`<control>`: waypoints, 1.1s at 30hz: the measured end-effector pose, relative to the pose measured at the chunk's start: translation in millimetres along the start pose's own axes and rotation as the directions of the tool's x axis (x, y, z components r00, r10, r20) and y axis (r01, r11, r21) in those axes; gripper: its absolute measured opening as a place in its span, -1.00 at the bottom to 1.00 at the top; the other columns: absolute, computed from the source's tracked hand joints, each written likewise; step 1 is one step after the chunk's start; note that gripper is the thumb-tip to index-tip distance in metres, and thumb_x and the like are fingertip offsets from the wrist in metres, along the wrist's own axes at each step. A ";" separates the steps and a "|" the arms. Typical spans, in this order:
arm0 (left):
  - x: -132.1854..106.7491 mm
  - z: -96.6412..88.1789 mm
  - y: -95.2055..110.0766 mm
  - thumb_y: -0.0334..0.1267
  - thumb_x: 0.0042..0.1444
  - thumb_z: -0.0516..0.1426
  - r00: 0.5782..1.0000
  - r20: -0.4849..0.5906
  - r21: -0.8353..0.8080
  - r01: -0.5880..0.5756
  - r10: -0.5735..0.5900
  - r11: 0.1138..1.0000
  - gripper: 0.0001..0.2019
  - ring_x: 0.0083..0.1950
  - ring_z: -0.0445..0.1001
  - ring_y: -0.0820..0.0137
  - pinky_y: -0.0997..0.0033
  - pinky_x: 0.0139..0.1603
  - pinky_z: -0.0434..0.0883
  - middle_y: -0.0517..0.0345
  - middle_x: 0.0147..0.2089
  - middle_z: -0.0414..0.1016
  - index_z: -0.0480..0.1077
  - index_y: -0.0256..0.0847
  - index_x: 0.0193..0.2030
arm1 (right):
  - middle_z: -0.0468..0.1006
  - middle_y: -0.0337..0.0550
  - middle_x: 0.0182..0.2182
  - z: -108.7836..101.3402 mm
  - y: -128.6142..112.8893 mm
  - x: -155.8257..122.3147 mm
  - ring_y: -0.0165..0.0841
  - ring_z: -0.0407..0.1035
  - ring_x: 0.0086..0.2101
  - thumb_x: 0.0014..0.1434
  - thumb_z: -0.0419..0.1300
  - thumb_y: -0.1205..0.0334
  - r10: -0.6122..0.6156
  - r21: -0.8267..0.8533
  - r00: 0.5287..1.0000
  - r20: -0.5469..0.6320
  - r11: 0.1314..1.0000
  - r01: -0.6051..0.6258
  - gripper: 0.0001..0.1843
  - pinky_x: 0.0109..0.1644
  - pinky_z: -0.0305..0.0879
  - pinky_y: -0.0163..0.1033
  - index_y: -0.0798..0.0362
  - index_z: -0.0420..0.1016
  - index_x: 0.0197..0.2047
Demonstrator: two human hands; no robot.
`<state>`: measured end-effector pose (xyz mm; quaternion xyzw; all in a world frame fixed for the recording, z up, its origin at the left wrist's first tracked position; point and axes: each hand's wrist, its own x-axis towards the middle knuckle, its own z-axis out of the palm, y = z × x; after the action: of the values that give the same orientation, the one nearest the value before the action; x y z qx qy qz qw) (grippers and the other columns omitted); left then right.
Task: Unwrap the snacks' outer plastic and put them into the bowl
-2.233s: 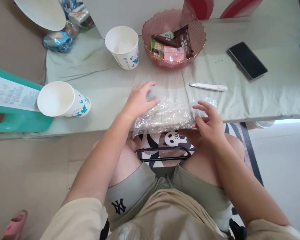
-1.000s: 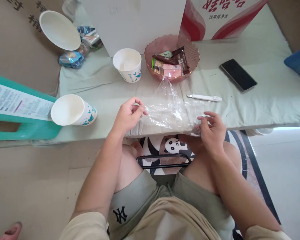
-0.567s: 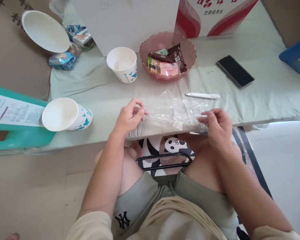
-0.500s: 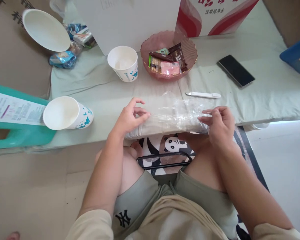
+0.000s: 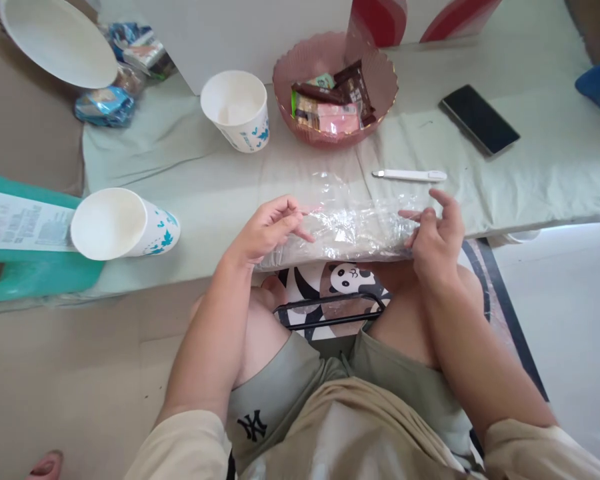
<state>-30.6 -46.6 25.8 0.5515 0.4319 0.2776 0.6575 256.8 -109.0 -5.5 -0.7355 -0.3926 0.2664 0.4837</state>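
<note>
A crinkled clear plastic bag (image 5: pixel 353 227) lies along the front edge of the cloth-covered table, between my two hands. My left hand (image 5: pixel 275 230) pinches the left end of it with thumb and fingers together. At the right end, the thumb and a finger of my right hand (image 5: pixel 437 233) close on the plastic while the index finger sticks out forward. Just beyond the bag rests a white utility knife (image 5: pixel 410 175), touched by neither hand.
A pink glass bowl (image 5: pixel 335 137) of wrapped snacks stands behind, beside a paper cup (image 5: pixel 237 110). Another paper cup (image 5: pixel 125 223) lies tilted at left near a green plastic object (image 5: pixel 40 273). A phone (image 5: pixel 480 120) rests at right. Boxes (image 5: pixel 255 33) line the back.
My left hand has moved slightly right and closed its fingers on the bag's left end. My right index finger has stretched out forward. The view has tilted down a little.
</note>
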 end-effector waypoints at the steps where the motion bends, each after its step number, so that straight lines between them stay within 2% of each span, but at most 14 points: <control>1: 0.4 1.2 1.9 0.00 0.12 0.26 1.000 0.003 0.015 0.012 -0.012 1.000 -0.67 -0.15 0.72 0.16 0.60 -0.69 0.00 -0.12 0.13 0.60 0.25 -0.16 -0.34 | 0.68 -0.10 -0.20 0.0 -1.4 0.0 -0.46 0.24 -0.69 0.34 0.04 0.00 -0.001 -0.014 1.000 -0.004 1.000 0.001 -0.58 -0.59 0.24 -0.21 -0.07 0.31 0.20; 3: 3.3 3.7 4.6 -0.01 0.17 0.23 0.999 -0.047 0.045 0.008 -0.006 0.999 -0.69 -0.06 0.71 0.10 0.61 -0.69 0.04 -0.08 0.23 0.53 0.27 -0.16 -0.34 | 0.68 -0.05 -0.14 -1.0 -3.8 0.7 -0.46 0.27 -0.67 0.34 0.01 0.06 0.007 -0.015 1.000 -0.023 1.000 -0.007 -0.54 -0.56 0.25 -0.21 -0.05 0.33 0.25; 5: 8.8 6.4 5.0 0.02 0.24 0.19 0.988 -0.150 0.084 -0.013 0.025 0.996 -0.70 -0.08 0.71 0.13 0.61 -0.69 0.09 -0.04 0.21 0.54 0.28 -0.15 -0.30 | 0.66 -0.03 -0.07 -3.1 -4.8 1.6 -0.44 0.34 -0.63 0.33 -0.01 0.11 0.018 -0.015 0.999 -0.040 1.000 -0.018 -0.56 -0.57 0.21 -0.22 -0.05 0.36 0.22; 8: 19.2 9.6 1.8 0.05 0.27 0.19 0.958 -0.282 0.156 -0.010 0.054 0.988 -0.70 -0.18 0.70 0.22 0.60 -0.68 0.21 0.00 -0.01 0.61 0.30 -0.12 -0.26 | 0.60 -0.06 0.01 -7.3 -3.8 4.4 -0.37 0.49 -0.50 0.27 0.01 0.20 -0.009 -0.072 0.999 -0.038 0.997 0.006 -0.61 -0.54 0.22 -0.23 -0.11 0.40 0.14; 10: 26.0 10.0 -1.6 0.06 0.27 0.20 0.946 -0.320 0.182 0.010 0.049 0.983 -0.70 -0.28 0.68 0.28 0.58 -0.66 0.30 0.07 -0.19 0.61 0.31 -0.10 -0.24 | 0.56 -0.06 0.00 -9.9 -2.4 7.9 -0.33 0.53 -0.42 0.19 0.03 0.31 -0.073 -0.142 0.997 -0.026 0.987 0.069 -0.55 -0.47 0.28 -0.20 -0.13 0.41 0.14; 13: 34.7 8.2 -5.8 0.01 0.28 0.19 0.944 -0.330 0.156 0.024 0.029 0.988 -0.76 -0.43 0.61 0.34 0.54 -0.66 0.35 0.18 -0.40 0.54 0.30 -0.08 -0.21 | 0.53 -0.14 -0.13 -11.8 -2.1 14.2 -0.39 0.44 -0.49 0.11 0.04 0.40 -0.136 -0.214 0.991 -0.012 0.968 0.130 -0.43 -0.44 0.29 -0.19 -0.13 0.40 0.17; 16: 40.7 5.2 -7.2 -0.13 0.24 0.20 0.947 -0.322 0.090 0.030 0.001 0.996 -0.83 -0.55 0.53 0.41 0.49 -0.60 0.39 0.23 -0.48 0.54 0.31 -0.10 -0.18 | 0.50 -0.24 -0.19 -10.9 -5.6 17.9 -0.50 0.27 -0.62 0.15 0.09 0.32 -0.102 -0.192 0.995 -0.011 0.977 0.098 -0.50 -0.50 0.25 -0.23 -0.13 0.40 0.16; 19: 43.7 3.2 -6.6 -0.27 0.12 0.25 0.950 -0.313 0.053 0.014 0.004 0.998 -0.83 -0.51 0.53 0.45 0.44 -0.44 0.47 0.18 -0.42 0.61 0.36 -0.15 -0.18 | 0.49 -0.27 -0.29 -9.4 -9.0 19.6 -0.47 0.33 -0.61 0.19 0.20 0.17 -0.075 -0.164 0.997 -0.021 0.984 0.071 -0.63 -0.48 0.29 -0.23 -0.07 0.44 0.08; 21: 44.4 2.8 -6.1 -0.26 0.08 0.27 0.952 -0.304 0.045 -0.016 0.029 0.999 -0.84 -0.37 0.60 0.40 0.41 -0.31 0.52 0.12 -0.36 0.64 0.40 -0.18 -0.23 | 0.48 -0.29 -0.38 -8.9 -9.1 21.1 -0.41 0.43 -0.56 0.18 0.22 0.15 -0.064 -0.123 0.997 -0.037 0.991 0.059 -0.74 -0.42 0.34 -0.23 -0.03 0.46 -0.05; 23: 44.2 2.9 -5.2 -0.18 0.09 0.27 0.960 -0.275 -0.008 -0.055 0.051 0.998 -0.82 -0.17 0.64 0.33 0.36 -0.17 0.55 0.04 -0.26 0.67 0.40 -0.19 -0.26 | 0.51 -0.28 -0.39 -8.8 -7.9 22.8 -0.39 0.47 -0.53 0.18 0.22 0.14 -0.033 -0.066 0.998 -0.048 0.997 0.030 -0.82 -0.43 0.35 -0.25 -0.01 0.44 -0.16; 25: 42.9 3.4 -3.4 -0.11 0.10 0.26 0.970 -0.235 -0.082 -0.077 0.056 0.994 -0.78 0.08 0.61 0.23 0.31 -0.08 0.57 -0.05 -0.06 0.67 0.39 -0.19 -0.26 | 0.57 -0.24 -0.32 -9.2 -6.6 24.0 -0.44 0.43 -0.58 0.17 0.21 0.13 0.004 -0.027 0.999 -0.053 1.000 -0.005 -0.83 -0.52 0.29 -0.29 0.00 0.42 -0.20; 28: 38.3 4.0 0.5 -0.05 0.12 0.24 0.978 -0.206 -0.089 -0.055 0.036 0.994 -0.76 0.40 0.38 0.09 0.32 -0.12 0.58 -0.09 0.26 0.53 0.37 -0.14 -0.22 | 0.62 -0.19 -0.21 -9.8 -6.2 24.3 -0.52 0.30 -0.67 0.17 0.20 0.12 0.028 -0.021 0.998 -0.062 0.999 -0.030 -0.83 -0.62 0.20 -0.32 0.00 0.40 -0.19; 30: 34.6 3.5 2.1 -0.06 0.12 0.22 0.973 -0.229 -0.017 -0.034 0.029 0.999 -0.78 0.43 0.35 0.07 0.32 -0.14 0.58 -0.07 0.37 0.45 0.38 -0.12 -0.21 | 0.64 -0.15 -0.17 -9.3 -6.5 23.7 -0.52 0.30 -0.66 0.16 0.19 0.14 0.016 -0.045 0.997 -0.069 0.999 -0.019 -0.83 -0.63 0.21 -0.32 0.00 0.40 -0.18; 33: 30.4 0.6 0.8 -0.11 0.12 0.22 0.929 -0.360 0.136 -0.042 0.089 0.990 -0.82 0.29 0.50 0.12 0.18 0.07 0.54 -0.11 0.30 0.51 0.44 -0.15 -0.23 | 0.65 -0.10 -0.15 -6.4 -7.2 22.8 -0.39 0.45 -0.48 0.16 0.19 0.14 -0.025 -0.106 0.996 -0.090 0.994 0.015 -0.81 -0.60 0.30 -0.32 0.00 0.42 -0.16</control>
<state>-15.6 -21.2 18.7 0.5447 0.5445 0.3690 0.5202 271.9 -91.6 3.4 -0.7673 -0.3909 0.2067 0.4645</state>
